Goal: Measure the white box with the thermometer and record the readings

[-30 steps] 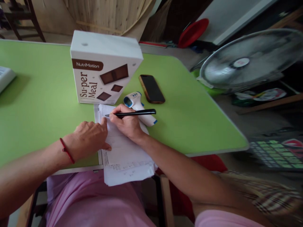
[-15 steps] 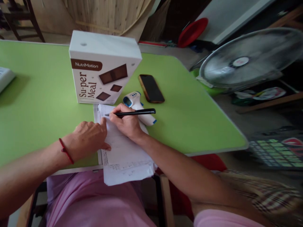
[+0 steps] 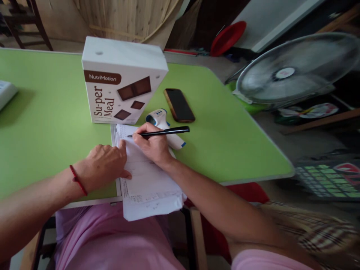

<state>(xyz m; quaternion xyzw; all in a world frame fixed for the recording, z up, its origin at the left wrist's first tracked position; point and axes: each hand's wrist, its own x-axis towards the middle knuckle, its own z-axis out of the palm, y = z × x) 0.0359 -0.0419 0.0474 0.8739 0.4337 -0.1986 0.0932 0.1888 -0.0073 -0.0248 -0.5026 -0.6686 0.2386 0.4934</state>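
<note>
A stack of white paper (image 3: pixel 149 180) with handwriting on it lies at the table's near edge, its lower end jutting over. My right hand (image 3: pixel 153 144) grips a black pen (image 3: pixel 168 131), its tip at the written lines near the paper's top. On the paper's left edge rests my left hand (image 3: pixel 108 163), thumb and index finger spread and touching the sheet; a red cord bracelet (image 3: pixel 77 180) circles that wrist. Partly hidden behind my right hand is a white and blue infrared thermometer (image 3: pixel 176 140). A white "Su-per Meal" box (image 3: pixel 112 95) stands just beyond the paper.
A smartphone (image 3: pixel 179 105) in a brown case lies on the green table (image 3: pixel 230 142), right of the box. Part of a white object (image 3: pixel 6 93) shows at the left edge. Past the table's right side stands a round fan (image 3: pixel 284 73); a red basin (image 3: pixel 228 38) is behind.
My right hand and the pen have shifted slightly to the right along the top of the paper. My left hand stays in place.
</note>
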